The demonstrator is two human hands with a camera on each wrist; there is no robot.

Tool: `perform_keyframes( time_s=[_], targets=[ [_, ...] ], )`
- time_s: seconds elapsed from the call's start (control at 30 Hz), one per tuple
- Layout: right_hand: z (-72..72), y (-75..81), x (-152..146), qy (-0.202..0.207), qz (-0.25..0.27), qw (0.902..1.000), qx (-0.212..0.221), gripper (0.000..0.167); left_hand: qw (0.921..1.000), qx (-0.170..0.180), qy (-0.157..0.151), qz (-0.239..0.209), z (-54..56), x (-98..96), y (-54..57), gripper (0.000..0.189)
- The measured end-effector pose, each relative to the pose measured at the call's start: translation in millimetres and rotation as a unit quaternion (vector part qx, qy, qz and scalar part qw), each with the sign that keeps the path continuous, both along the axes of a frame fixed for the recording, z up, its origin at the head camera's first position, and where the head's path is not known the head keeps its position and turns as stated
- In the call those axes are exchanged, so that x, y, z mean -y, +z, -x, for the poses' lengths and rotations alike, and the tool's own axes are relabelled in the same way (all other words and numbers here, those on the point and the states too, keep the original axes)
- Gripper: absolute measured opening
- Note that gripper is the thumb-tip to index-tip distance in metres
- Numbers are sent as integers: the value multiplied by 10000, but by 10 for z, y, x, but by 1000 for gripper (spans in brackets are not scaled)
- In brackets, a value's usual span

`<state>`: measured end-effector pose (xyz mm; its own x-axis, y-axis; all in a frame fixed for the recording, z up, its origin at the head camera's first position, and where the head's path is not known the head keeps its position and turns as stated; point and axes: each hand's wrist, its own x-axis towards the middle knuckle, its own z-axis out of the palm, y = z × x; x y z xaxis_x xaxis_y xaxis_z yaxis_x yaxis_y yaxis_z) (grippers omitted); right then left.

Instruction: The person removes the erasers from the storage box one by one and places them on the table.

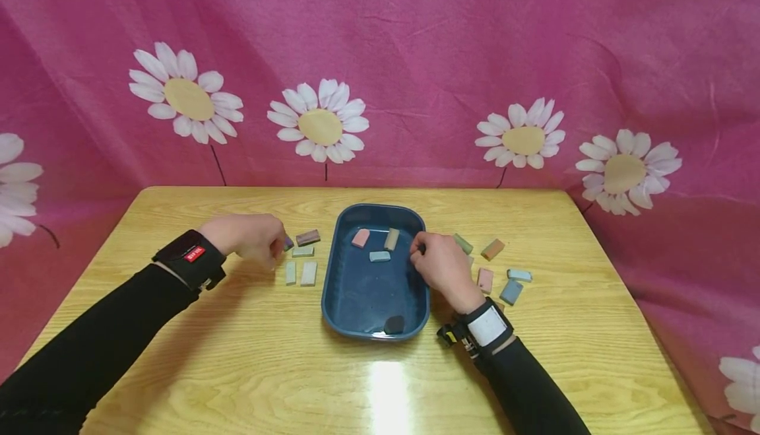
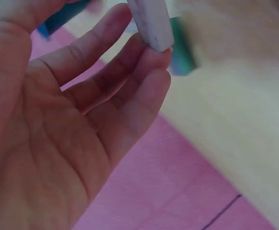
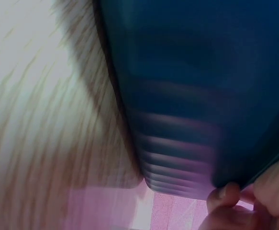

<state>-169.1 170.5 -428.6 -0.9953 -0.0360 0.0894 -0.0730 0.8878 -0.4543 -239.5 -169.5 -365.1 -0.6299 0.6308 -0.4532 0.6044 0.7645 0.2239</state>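
Note:
Above the table's left part, my left hand [image 1: 252, 240] pinches a small off-white block [image 2: 153, 24] at its fingertips; the head view hides this block. Beside that hand lie a purple block [image 1: 288, 242], a brown one [image 1: 308, 237] and several pale ones [image 1: 308, 273]. My right hand [image 1: 444, 265] is over the right rim of a navy-blue tray [image 1: 332, 276], its fingertips curled together around a small dark piece [image 1: 422, 248], mostly covered. Inside the tray lie a pink block [image 1: 360, 237], a tan block [image 1: 392, 239], a light-blue block [image 1: 380, 257] and a black piece [image 1: 394, 325].
Right of the tray several loose blocks are scattered, among them an orange-brown one [image 1: 493, 249], a pink one [image 1: 485, 280], a light-blue one [image 1: 519, 275] and a grey-blue one [image 1: 511, 292]. A pink curtain [image 1: 415, 39] with daisies hangs behind the wooden table [image 1: 267, 369].

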Motion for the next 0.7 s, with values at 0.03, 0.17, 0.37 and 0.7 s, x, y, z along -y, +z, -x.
perform_keyframes(
  time_s=[0.03, 0.17, 0.37, 0.7],
  targets=[
    [1, -2, 0, 13, 6, 10000, -22, 9, 10000, 52, 36, -43, -5, 31, -36, 11],
    [2, -6, 0, 40, 8, 9999, -101, 9, 9998, 52, 53, -167, -34, 128, -176, 12],
    [-7, -10, 10, 4, 14, 10000, -33, 9, 9990, 30, 59, -439, -72, 206, -341, 18],
    [-8, -4, 5, -44, 12, 10000, -31, 9, 9987, -8, 274, -420, -40, 196, -263, 30]
  ],
)
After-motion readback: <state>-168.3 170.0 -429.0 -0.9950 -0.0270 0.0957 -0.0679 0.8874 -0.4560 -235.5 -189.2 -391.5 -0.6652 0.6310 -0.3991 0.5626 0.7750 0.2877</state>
